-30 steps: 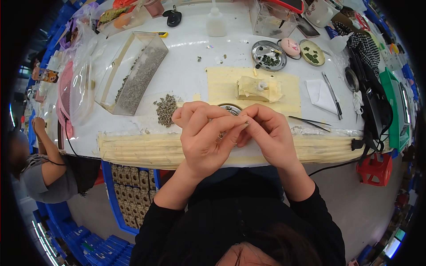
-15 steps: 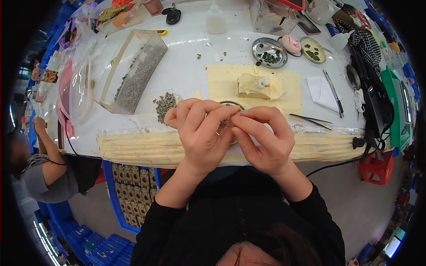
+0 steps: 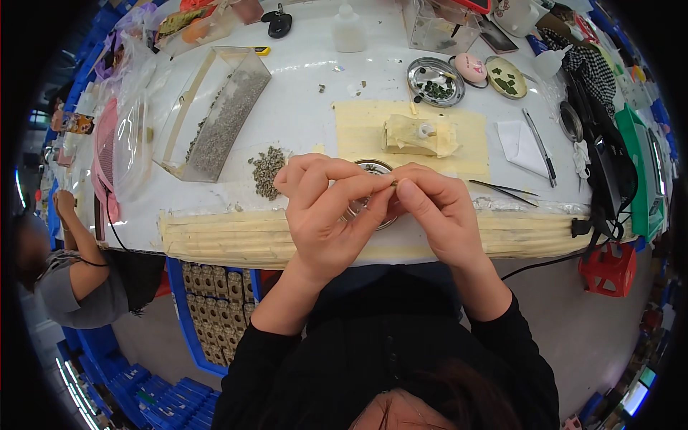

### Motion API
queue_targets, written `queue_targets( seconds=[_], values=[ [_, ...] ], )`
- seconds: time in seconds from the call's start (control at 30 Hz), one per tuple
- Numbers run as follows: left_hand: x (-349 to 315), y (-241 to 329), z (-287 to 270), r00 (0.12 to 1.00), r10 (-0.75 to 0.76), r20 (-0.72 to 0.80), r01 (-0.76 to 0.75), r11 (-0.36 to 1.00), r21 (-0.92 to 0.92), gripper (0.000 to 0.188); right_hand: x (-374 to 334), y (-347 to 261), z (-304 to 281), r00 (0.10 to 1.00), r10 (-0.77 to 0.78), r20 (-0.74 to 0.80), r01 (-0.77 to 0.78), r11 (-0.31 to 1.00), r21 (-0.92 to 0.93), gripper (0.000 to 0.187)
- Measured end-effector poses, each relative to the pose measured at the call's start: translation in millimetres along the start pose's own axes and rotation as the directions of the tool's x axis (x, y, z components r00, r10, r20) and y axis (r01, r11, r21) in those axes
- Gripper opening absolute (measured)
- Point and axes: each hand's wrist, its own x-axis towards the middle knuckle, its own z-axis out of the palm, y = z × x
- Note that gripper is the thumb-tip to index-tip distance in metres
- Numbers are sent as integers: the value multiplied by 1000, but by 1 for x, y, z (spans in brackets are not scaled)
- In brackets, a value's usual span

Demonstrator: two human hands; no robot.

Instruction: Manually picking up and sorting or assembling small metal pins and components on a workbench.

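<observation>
My left hand [image 3: 324,223] and my right hand [image 3: 446,218] meet fingertip to fingertip above the table's padded front edge. Between thumb and forefinger of each is pinched a tiny brownish piece [image 3: 394,183], too small to name and mostly covered by the fingers. Below and behind the fingers a round metal dish [image 3: 374,165] shows in part. Left of my left hand lies a heap of small grey-green pieces [image 3: 266,172]. Black tweezers [image 3: 505,190] rest to the right of my right hand.
Beyond my hands, a tape-wrapped block [image 3: 412,137] sits on a yellow sheet [image 3: 469,154]. A clear bin of grey granules [image 3: 229,122] stands left. Farther back are a steel dish [image 3: 436,80] and a white bottle [image 3: 348,32]. A co-worker's arm [image 3: 82,247] is at far left.
Both hands have shifted slightly to the right, still together. My right thumb has come up against its forefinger at the pinched piece.
</observation>
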Motion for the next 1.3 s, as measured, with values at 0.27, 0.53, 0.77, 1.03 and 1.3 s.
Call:
queue_targets(
  seconds=[0.27,0.53,0.77,1.03,1.3],
  values=[
    [-4,6,7,1000,21,19,-26,952,304,21,3,12,-3,776,-619,124,460,419,-783,22],
    [-4,-3,1,981,-189,35,187,981,42,19,3,14,5,679,-663,315,558,188,-808,33],
    [-3,-1,1,982,-188,-27,186,980,-69,20,0,9,-1,864,-484,140,434,574,-694,21],
    [-1,8,2,996,87,-12,-83,976,204,24,1,8,-10,999,-35,-30,35,999,-21,16],
    [-3,0,1,993,-116,1,114,984,135,21,8,18,5,657,-713,245,552,234,-800,32]
  ],
)
